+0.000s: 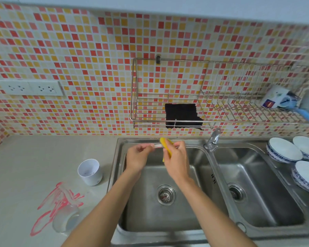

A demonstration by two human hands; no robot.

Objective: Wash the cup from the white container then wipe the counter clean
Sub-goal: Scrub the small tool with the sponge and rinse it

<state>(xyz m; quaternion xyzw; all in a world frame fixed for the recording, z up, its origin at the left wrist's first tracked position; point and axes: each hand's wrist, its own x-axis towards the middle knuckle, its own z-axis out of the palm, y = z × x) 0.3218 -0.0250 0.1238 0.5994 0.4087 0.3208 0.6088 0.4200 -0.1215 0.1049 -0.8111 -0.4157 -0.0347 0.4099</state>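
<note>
Over the left sink basin [194, 216], my left hand [138, 157] pinches a thin pale pink-white object [156, 146]; what it is cannot be told. My right hand [177, 157] grips a yellow sponge [165, 145] and presses it against that object's right end. A white container [89, 172] stands upright on the grey counter [25, 166] left of the sink, with small specks at its bottom. A clear glass cup [66, 220] lies on its side nearer the front, amid red smears [59, 198] on the counter.
A chrome tap [212, 139] stands between the two basins. White bowls with blue rims [283, 151] sit at the right. On the wall hangs a wire rack [137, 107] with a black cloth [182, 115], a mug [275, 97] and a blue-handled brush [308, 116]. Sockets [30, 88] are at the left.
</note>
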